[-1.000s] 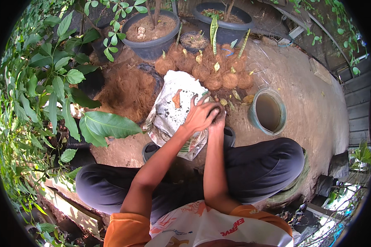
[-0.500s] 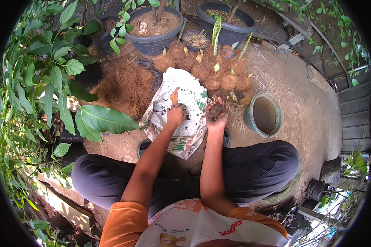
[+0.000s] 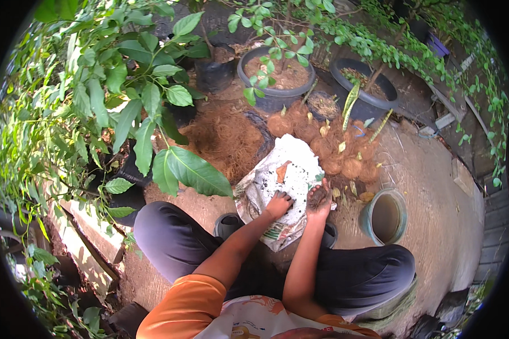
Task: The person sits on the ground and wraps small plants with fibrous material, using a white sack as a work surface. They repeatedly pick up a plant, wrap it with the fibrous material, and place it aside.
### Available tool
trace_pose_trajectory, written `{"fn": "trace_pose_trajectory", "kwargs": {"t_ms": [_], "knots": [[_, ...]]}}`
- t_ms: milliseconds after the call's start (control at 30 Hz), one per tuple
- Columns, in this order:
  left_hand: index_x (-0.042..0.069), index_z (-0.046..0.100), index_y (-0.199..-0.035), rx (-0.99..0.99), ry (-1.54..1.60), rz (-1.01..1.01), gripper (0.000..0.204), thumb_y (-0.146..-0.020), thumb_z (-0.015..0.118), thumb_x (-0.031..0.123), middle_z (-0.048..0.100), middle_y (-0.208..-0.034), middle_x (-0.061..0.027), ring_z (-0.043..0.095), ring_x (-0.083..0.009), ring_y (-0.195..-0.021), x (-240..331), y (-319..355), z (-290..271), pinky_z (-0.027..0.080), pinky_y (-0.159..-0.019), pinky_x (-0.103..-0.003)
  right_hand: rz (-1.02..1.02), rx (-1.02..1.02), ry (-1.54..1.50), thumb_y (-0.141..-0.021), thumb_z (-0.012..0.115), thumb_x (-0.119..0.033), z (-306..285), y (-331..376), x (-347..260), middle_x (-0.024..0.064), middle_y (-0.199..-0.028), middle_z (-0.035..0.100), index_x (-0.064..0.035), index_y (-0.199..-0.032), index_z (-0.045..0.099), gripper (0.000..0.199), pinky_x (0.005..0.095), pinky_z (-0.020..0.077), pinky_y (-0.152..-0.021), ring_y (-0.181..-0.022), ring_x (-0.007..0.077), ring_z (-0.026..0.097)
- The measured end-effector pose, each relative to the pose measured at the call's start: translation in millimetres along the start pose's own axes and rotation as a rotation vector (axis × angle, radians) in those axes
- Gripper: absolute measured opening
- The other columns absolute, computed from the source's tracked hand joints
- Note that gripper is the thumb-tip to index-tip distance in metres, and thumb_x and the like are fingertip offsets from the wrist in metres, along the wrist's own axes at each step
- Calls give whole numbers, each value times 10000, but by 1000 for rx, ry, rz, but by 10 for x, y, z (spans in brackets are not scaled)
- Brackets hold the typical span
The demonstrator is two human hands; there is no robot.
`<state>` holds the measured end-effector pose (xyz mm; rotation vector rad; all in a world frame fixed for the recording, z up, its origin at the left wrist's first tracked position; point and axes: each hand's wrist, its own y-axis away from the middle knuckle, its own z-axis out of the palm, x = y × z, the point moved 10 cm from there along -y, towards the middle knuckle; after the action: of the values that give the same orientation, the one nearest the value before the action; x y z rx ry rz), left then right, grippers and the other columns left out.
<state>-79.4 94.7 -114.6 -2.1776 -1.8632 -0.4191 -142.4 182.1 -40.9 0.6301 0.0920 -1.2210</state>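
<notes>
A white sack [image 3: 293,151] lies spread in front of me, scattered with dark crumbs of soil. My left hand [image 3: 279,204] is on its near part, fingers curled down; whatever is under the fingertips is hidden. Palm up at the sack's right edge, my right hand [image 3: 319,208] cups a dark brown clump of soil [image 3: 317,196] in bent fingers. A reddish-brown flat piece [image 3: 282,172] rests on the sack beyond my left hand.
Left of the sack is a heap of brown fibre [image 3: 223,144]. Several sprouting fibre balls [image 3: 352,168] stand behind it to the right. A bucket of murky water [image 3: 385,217] sits at right. Large pots [image 3: 277,100] line the back; a leafy branch [image 3: 198,172] overhangs the left.
The view has tilted and shifted, so the scene sits lower and further right. My left hand has drawn slightly nearer along the sack. The clump stays in my right hand.
</notes>
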Motion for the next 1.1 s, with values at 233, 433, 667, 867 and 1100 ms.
{"fn": "trace_pose_trajectory", "kwargs": {"t_ms": [233,433,667,867,1100], "knots": [[7,596,-1021,22,89,90,245,-797,527,77,621,-1035,-146,615,-299,-1011,182,91,162,487,-886,-398,41,165,18,-936,583,-231,-103,-117,244,8,-702,599,-114,-910,645,135,281,500,-561,-598,140,578],[26,649,-995,143,542,-232,211,-812,548,52,648,-956,-204,642,-345,-923,-215,69,-110,510,-824,-417,57,124,144,-945,553,-357,58,-132,382,0,-839,454,-106,-1025,515,266,296,424,-708,-766,132,474],[-50,689,-990,719,1132,-605,249,-812,710,124,727,-913,-140,697,-160,-865,-707,-22,-1322,533,-771,-288,21,179,82,-957,555,-366,-47,-251,547,2,-757,514,-120,-1023,550,254,369,469,-893,-778,169,546],[-18,700,-997,648,971,-349,251,-805,681,142,697,-916,-167,692,-267,-832,-228,-114,-1958,534,-789,-340,154,-221,106,-978,498,-368,357,-283,788,69,-1209,567,-124,-1213,545,342,403,419,-1006,-1124,221,532],[13,683,-1026,592,762,-258,246,-845,609,162,670,-1010,-186,652,-382,-886,-152,-101,-2058,522,-809,-399,83,-90,67,-988,469,-367,409,-108,730,70,-1303,525,-133,-1277,520,376,409,397,-1035,-1197,221,498]]}}
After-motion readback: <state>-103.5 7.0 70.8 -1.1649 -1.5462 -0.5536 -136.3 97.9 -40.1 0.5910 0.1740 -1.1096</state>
